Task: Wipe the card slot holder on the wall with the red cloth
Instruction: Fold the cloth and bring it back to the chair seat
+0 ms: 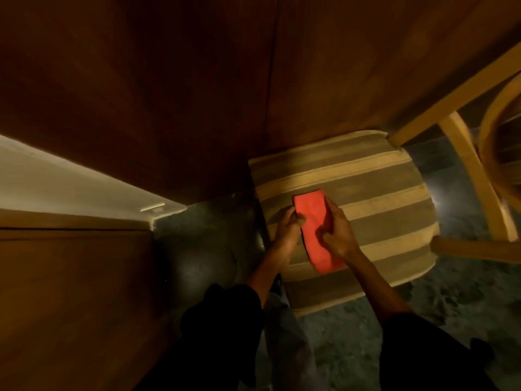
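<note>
A folded red cloth (315, 230) is held over the striped seat of a chair (366, 193). My left hand (287, 227) grips its left edge near the top, thumb on the cloth. Across from it, my right hand (337, 231) holds the right edge, fingers curled over it and thumb pressing on the cloth's face. Both sleeves are dark. No card slot holder can be made out in the dim view.
Dark wooden panels (169, 94) fill the top and left. A white ledge (70, 190) juts in from the left above a wooden surface (70, 277). The chair's light wooden frame (465, 165) stands at the right on a dark patterned floor (423, 306).
</note>
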Available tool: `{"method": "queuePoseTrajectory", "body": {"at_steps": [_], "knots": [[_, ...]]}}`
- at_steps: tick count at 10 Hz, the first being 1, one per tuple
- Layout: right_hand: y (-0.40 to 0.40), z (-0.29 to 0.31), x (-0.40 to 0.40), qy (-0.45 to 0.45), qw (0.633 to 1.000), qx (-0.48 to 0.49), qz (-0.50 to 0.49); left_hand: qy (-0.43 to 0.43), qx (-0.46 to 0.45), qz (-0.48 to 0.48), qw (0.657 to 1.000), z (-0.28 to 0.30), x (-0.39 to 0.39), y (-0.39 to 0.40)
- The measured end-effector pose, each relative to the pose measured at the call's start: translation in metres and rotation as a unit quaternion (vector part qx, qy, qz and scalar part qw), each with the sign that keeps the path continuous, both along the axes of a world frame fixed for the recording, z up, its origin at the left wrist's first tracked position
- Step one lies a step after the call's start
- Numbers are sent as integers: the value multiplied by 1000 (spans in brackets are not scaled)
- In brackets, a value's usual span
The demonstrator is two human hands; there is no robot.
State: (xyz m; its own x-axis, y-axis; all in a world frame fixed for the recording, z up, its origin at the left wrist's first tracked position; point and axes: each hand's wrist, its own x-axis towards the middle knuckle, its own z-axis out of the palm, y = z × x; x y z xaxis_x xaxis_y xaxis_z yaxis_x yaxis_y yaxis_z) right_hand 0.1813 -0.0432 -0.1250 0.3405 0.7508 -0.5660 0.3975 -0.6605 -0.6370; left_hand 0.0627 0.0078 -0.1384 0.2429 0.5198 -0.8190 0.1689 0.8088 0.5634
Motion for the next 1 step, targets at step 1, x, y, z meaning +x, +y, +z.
{"method": "queuePoseTrajectory", "body": {"at_steps": [1], "knots": [[-4,3,-13,-95,993,-25,62,53,26,-31,998,2,-10,-5]]}}
